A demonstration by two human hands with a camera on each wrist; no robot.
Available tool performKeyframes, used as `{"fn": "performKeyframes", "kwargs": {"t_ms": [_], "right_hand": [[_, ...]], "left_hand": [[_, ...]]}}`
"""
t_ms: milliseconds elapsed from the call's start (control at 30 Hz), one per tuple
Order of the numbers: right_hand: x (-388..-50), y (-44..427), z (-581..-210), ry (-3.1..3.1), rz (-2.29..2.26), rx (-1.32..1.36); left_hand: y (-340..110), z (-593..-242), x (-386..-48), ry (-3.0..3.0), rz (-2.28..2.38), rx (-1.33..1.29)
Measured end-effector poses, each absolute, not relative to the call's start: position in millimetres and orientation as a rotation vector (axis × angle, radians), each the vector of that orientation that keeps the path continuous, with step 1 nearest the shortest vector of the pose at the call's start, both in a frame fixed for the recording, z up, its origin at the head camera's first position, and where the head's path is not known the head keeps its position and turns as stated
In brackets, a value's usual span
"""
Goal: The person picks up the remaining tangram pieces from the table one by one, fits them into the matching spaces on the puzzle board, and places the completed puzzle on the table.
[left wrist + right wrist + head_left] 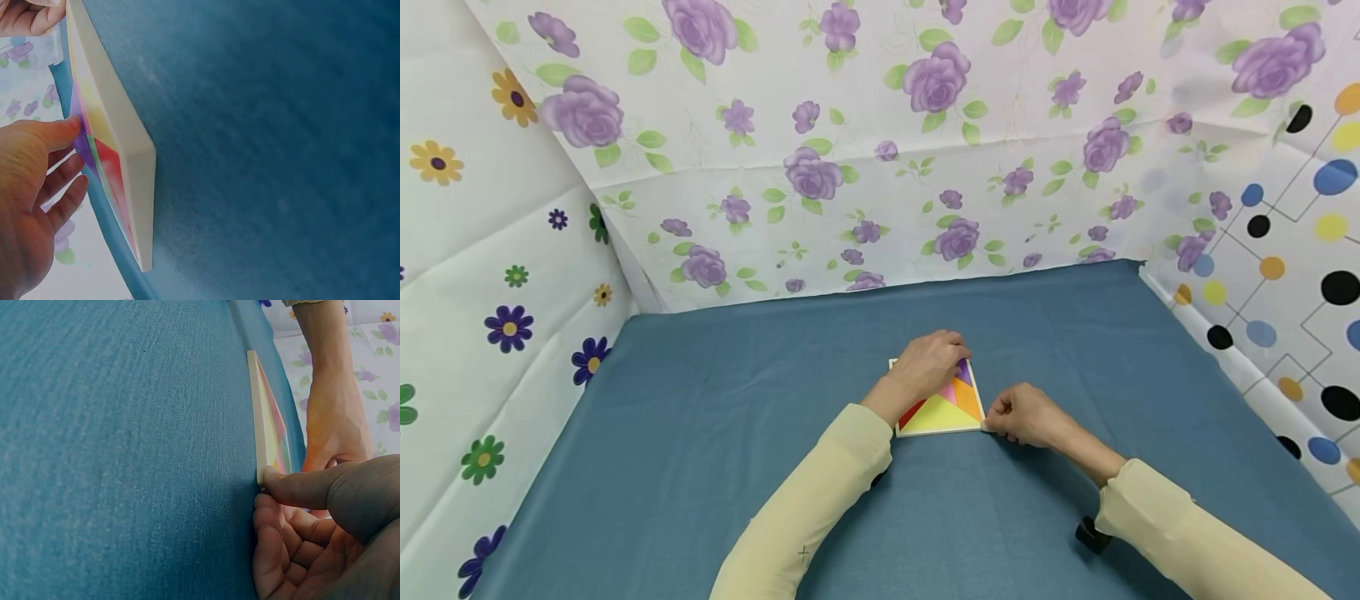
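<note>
A square tangram tray (940, 432) with a pale rim lies flat on the blue cloth. Yellow (942, 414), orange (967, 398), pink and red (910, 412) pieces sit in it. My left hand (927, 367) reaches over its far part and covers some of the inside. In the left wrist view, that hand pinches a purple tangram piece (77, 140), tilted up from the tray, thumb on its near face. A green piece (102, 161) shows beside the red. My right hand (1026, 414) grips the tray's near right corner, thumb on the rim and other fingers curled.
Blue cloth (715, 467) spreads around the tray on all sides. A purple-flowered sheet (880, 167) hangs along the back, with patterned sheets at left (497, 375) and right (1277, 275). A black strap piece (1092, 535) shows under the right sleeve.
</note>
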State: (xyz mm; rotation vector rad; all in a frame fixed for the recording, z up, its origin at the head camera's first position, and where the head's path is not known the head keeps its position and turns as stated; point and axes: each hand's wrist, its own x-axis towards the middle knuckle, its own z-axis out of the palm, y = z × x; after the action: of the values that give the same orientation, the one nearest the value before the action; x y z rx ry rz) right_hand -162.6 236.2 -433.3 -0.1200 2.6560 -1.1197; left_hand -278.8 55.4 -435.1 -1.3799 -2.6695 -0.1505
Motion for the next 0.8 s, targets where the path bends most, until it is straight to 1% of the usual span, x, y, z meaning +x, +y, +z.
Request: {"fn": "performKeyframes", "kwargs": {"t_ms": [433,800], "right_hand": [[-163.4,236.5,-433.9,2.649,-1.125,-0.108],[-163.9,237.5,-434.2,2.646,-1.132,-0.122]], "left_hand": [[55.7,-436.7,-278.0,-2.705,-0.127,-1.361],[53.9,-438.8,-277.0,-2.704,-0.194,-1.343]]}}
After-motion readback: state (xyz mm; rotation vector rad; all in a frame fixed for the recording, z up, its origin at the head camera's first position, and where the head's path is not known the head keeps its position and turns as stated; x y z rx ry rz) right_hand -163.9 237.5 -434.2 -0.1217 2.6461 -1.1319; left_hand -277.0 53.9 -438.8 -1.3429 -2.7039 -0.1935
